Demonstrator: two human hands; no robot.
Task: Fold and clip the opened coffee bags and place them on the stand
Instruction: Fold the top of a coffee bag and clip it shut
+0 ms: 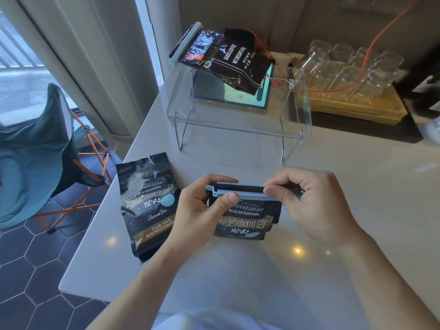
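I hold a black Blue Mountain coffee bag upright over the counter, its top folded under a long grey clip. My left hand grips the bag's left side with the thumb on the clip. My right hand pinches the clip's right end. A second, unclipped bag of the same kind lies flat to the left with its torn top open. On the clear acrylic stand behind rest two black bags, the left one with a grey clip.
Under the stand lies a tablet with a lit screen. A tray of upturned glasses stands at the back right, with an orange cable across it. The counter's left edge drops to a tiled floor with a teal folding chair.
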